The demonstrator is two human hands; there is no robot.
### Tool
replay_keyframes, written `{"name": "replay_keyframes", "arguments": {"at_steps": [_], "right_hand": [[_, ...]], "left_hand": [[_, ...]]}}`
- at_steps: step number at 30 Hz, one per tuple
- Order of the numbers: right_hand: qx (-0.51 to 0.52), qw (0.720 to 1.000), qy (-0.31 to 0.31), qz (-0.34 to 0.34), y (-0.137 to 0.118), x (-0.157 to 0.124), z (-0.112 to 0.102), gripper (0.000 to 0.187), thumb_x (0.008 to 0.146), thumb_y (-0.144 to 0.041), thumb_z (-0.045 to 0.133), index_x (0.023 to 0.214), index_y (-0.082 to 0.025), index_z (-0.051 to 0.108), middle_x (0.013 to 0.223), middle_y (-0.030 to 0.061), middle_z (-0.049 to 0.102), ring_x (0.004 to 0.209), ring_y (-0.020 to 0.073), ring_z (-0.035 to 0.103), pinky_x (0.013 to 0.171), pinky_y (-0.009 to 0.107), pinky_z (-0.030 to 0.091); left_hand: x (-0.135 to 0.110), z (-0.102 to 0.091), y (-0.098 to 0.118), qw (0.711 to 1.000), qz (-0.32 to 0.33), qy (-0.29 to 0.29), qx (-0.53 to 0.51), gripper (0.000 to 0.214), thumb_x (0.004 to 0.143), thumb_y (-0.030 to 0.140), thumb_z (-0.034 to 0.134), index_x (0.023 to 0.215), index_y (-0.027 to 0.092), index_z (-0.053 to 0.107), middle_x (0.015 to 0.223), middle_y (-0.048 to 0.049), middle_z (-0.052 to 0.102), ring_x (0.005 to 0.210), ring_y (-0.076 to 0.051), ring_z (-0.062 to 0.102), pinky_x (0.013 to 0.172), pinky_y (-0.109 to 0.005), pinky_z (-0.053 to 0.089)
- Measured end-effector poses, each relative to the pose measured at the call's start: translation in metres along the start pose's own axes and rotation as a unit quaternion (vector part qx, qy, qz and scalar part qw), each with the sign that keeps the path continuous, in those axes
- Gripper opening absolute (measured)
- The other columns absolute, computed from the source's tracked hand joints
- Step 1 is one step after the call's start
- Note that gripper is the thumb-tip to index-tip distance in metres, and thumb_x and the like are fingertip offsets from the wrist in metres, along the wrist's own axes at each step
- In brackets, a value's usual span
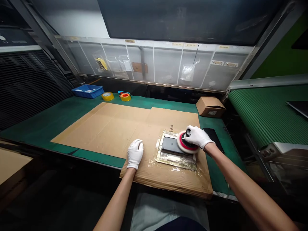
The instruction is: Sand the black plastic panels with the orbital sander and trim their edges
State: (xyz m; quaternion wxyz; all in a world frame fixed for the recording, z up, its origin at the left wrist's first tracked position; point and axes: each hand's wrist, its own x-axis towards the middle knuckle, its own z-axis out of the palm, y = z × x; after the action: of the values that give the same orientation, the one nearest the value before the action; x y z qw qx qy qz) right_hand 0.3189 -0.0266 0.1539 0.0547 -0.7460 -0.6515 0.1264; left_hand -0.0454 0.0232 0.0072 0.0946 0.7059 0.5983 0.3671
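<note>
At the near edge of the bench, layered corrugated cardboard point(168, 183) makes a padded work surface, probably to protect whatever lies on it. The white-gloved left hand point(135, 154) rests near its left corner, fingers together and loosely extended, gripping nothing visible; it perhaps steadies the cardboard. Just right of it, a black rectangular panel point(170, 145) lies inside a taped-down frame point(176, 163), whose border likely keeps it from sliding. The gloved right hand point(197, 136) closes around the black knob of a round polishing pad point(184, 145), its white face over the panel's right end; the grip from above seems to suit downward pressure.

Beyond the right hand, a dark plate point(214, 138) lies on the green mat point(38, 125). Farther back stand a small carton point(209, 107), 2 tape rolls point(107, 96) and a blue tray point(88, 93), seemingly set aside within reach. Behind them hangs a panel of clear pockets point(166, 65).
</note>
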Motion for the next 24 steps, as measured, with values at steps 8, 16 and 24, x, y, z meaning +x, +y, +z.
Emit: {"name": "replay_keyframes", "arguments": {"at_steps": [8, 16, 24], "right_hand": [[0.011, 1.0, 0.014, 0.008, -0.004, -0.011, 0.002, 0.039, 0.078, -0.046, 0.066, 0.111, -0.023, 0.068, 0.1, 0.0094, 0.069, 0.075, 0.0211, 0.063, 0.064, 0.028, 0.04], [0.021, 0.999, 0.012, -0.024, -0.024, -0.034, 0.008, 0.039, 0.082, -0.043, 0.063, 0.117, -0.027, 0.066, 0.102, 0.0086, 0.066, 0.08, 0.0228, 0.066, 0.069, 0.029, 0.044], [-0.005, 0.991, 0.001, -0.131, -0.106, -0.03, 0.022, 0.04, 0.086, -0.034, 0.059, 0.123, -0.018, 0.064, 0.115, 0.0154, 0.067, 0.094, 0.0272, 0.069, 0.08, 0.033, 0.051]], "left_hand": [[0.001, -0.003, 0.005, 1.0, 0.001, -0.005, -0.006, 0.035, 0.089, 0.032, 0.046, 0.101, 0.015, 0.074, 0.119, -0.0152, 0.073, 0.115, -0.03, 0.067, 0.11, -0.048, 0.05], [0.001, -0.008, 0.018, 0.997, -0.042, 0.009, -0.07, 0.035, 0.09, 0.034, 0.047, 0.102, 0.014, 0.073, 0.119, -0.0171, 0.072, 0.115, -0.031, 0.067, 0.111, -0.052, 0.049], [0.015, -0.011, 0.161, 0.954, 0.115, -0.012, -0.278, 0.03, 0.1, 0.03, 0.049, 0.12, 0.022, 0.069, 0.13, -0.0101, 0.069, 0.125, -0.022, 0.064, 0.115, -0.043, 0.049]]}}
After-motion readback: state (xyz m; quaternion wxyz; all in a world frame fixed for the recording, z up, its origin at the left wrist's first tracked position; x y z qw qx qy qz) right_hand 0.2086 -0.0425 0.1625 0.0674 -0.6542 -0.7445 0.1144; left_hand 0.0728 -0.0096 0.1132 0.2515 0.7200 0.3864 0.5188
